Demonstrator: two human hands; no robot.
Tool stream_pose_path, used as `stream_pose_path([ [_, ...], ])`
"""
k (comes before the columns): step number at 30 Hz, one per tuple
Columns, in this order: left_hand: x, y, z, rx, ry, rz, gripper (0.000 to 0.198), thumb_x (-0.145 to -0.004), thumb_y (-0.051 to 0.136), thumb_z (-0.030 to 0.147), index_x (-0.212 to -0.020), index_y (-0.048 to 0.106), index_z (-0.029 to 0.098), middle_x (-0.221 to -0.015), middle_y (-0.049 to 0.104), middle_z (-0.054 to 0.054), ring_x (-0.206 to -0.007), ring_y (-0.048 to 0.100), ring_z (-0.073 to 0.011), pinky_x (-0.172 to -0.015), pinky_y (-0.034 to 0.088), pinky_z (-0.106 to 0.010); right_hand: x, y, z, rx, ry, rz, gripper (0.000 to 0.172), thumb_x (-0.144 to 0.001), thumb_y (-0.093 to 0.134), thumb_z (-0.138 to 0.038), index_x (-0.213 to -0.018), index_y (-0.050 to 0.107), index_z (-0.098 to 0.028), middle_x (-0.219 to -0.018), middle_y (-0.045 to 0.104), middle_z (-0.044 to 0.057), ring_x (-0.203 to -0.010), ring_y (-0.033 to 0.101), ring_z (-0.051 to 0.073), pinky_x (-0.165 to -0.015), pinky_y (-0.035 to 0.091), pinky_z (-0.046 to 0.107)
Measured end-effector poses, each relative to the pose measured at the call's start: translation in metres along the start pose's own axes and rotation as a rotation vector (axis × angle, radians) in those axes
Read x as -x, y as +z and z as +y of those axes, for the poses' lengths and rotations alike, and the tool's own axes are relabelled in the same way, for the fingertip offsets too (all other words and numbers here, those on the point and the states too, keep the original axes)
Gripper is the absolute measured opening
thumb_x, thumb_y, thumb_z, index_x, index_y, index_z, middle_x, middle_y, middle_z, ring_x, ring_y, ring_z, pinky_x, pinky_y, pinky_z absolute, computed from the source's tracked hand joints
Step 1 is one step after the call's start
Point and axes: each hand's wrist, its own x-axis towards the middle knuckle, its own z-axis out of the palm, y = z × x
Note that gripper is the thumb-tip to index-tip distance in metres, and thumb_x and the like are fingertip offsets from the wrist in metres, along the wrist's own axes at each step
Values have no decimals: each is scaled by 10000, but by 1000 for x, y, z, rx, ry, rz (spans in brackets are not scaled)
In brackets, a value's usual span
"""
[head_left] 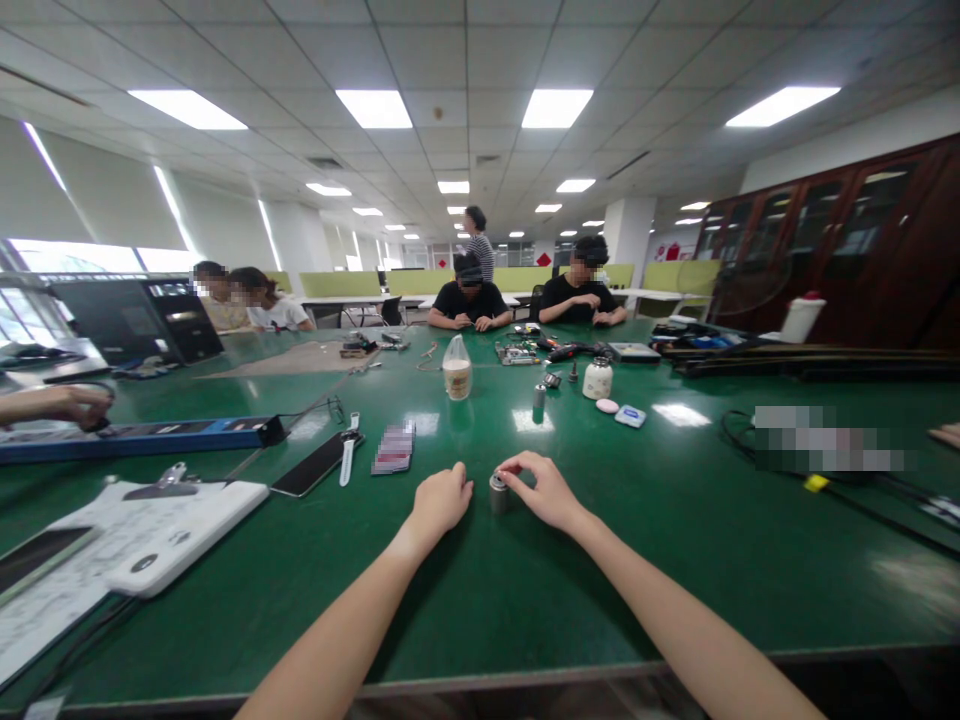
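Note:
A small grey metal cylinder (pixel 498 497) stands upright on the green table in front of me. My right hand (pixel 546 488) reaches in from the right, thumb and index finger pinched at the cylinder's top edge. Whether a tiny part sits between those fingertips is too small to tell. Just left of the cylinder, apart from it, my left hand (pixel 442 498) rests on the table with its fingers curled closed. What it holds, if anything, is hidden. Farther back stands a similar metal cylinder (pixel 539 398), near a small dark part (pixel 553 381).
Left lie a stack of cards (pixel 394 447), a white-strapped watch (pixel 348 455), a black phone (pixel 309 465) and a clipboard (pixel 56 570). A bagged cup (pixel 457 372) and a white jar (pixel 597 379) stand behind. Another person's hand (pixel 64 405) is on a blue bar (pixel 187 438).

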Motion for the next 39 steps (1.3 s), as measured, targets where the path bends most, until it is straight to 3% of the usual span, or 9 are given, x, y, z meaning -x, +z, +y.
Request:
stream_pose_path([
  [20,1,-2,2,-1,-15,-11,222,-941,406,353,-1012,539,189,-994,698,-104,-931,664,-242,-745,464,-299,3,3,-7,68,69,10,184,-859,596,-358,-992,693,-275,-924,693,22,-884,621,186,-832,433,335],
  [29,0,0,1,11,-10,-10,217,-940,409,357,-1016,536,198,-994,695,-109,-926,663,-240,-749,464,-305,2,6,-6,69,78,68,139,-849,611,-357,-842,714,-263,-880,682,23,-907,604,198,-839,424,342],
  [35,-1,1,0,14,-6,0,216,-940,410,363,-1003,534,198,-973,694,-108,-907,665,-237,-734,462,-299,-2,2,9,85,147,154,168,-861,593,-374,-902,724,-275,-941,681,39,-939,589,219,-873,399,381],
  [39,-1,2,-1,1,6,16,209,-936,410,357,-981,536,196,-956,697,-105,-896,668,-241,-721,463,-301,0,-1,31,219,304,93,152,-838,619,-400,-895,742,-332,-961,644,43,-979,547,247,-864,372,424],
])
